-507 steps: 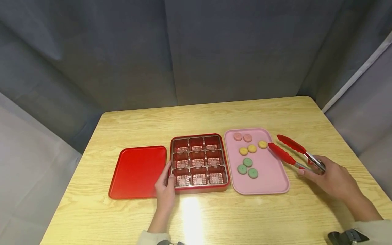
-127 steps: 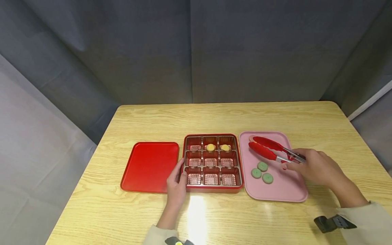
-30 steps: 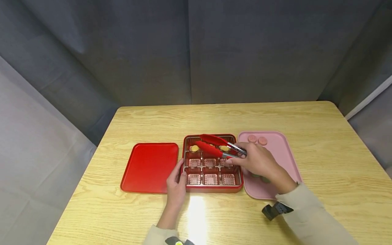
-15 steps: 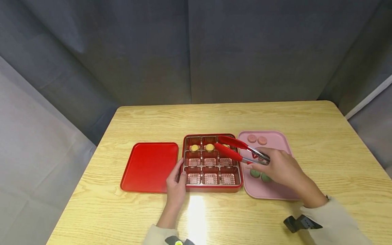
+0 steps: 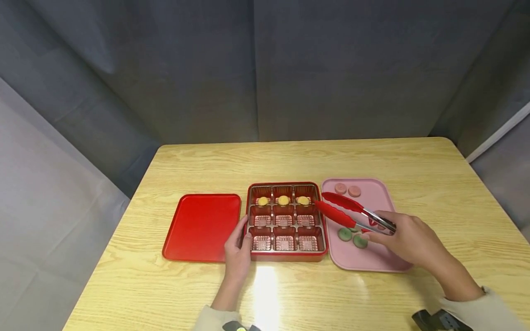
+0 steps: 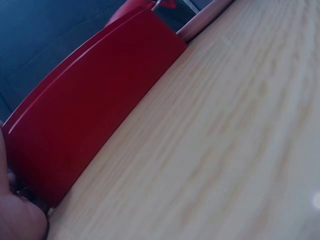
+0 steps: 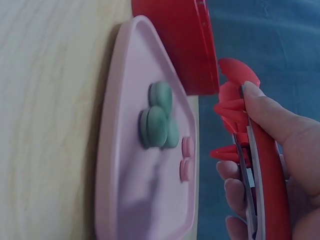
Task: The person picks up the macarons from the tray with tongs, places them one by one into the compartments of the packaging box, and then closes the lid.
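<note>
My left hand (image 5: 238,255) rests against the left side of a red box (image 5: 288,257), its fingers straight along the wall and thumb at the front corner. Nine clear compartments fill this box; yellow macarons (image 5: 283,200) sit singly in the three back ones. With my right hand (image 5: 407,236) I grip red-tipped metal tongs (image 5: 339,201). Their tips are parted with nothing between them, over the pink tray's left edge near the box. On the pink tray (image 5: 383,262) lie green macarons (image 7: 158,125), partly under the tongs in the head view, and two pink macarons (image 5: 354,191).
A flat red lid (image 5: 201,227) lies left of the box on the wooden table (image 5: 207,168). The pink tray stands close along the box's right side. Grey curtains (image 5: 186,69) hang behind the table.
The three yellow macarons, earlier on the pink tray, are now in the box. Over the last second my right hand has carried the tongs rightward from the back-left compartment. My left hand keeps its place.
</note>
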The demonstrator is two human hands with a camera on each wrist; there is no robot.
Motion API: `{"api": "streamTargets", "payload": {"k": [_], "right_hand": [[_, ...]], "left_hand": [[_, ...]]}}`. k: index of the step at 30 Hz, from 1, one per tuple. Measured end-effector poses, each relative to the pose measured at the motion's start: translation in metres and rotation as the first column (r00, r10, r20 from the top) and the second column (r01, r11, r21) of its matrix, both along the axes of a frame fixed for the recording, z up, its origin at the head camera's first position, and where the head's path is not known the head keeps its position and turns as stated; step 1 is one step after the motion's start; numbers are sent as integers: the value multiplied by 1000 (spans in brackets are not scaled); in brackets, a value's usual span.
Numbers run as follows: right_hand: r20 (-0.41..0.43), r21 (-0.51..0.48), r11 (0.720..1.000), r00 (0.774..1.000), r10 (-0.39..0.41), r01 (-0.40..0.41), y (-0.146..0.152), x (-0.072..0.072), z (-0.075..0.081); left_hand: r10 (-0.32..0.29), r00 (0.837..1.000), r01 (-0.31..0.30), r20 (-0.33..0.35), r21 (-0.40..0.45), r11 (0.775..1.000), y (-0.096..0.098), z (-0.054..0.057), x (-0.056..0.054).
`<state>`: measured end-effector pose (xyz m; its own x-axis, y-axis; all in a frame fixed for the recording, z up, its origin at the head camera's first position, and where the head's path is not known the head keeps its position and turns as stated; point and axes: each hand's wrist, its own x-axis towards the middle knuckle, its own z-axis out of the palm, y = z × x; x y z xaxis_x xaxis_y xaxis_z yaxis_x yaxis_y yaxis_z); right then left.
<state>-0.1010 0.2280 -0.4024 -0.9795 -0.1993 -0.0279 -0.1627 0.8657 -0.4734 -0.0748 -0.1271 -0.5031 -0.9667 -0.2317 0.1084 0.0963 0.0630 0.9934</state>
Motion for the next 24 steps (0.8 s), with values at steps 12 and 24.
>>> {"api": "streamTargets", "payload": {"k": [12,24], "right_hand": [[42,62,998,998,-37,34,27,12,-9],[112,103,992,990,-84,73,41,20,-25]], "left_hand": [[-1,1000,1,-13,6,1000,1,1,0],[-8,1000,8,-11,29,1000,1,0,0]]}}
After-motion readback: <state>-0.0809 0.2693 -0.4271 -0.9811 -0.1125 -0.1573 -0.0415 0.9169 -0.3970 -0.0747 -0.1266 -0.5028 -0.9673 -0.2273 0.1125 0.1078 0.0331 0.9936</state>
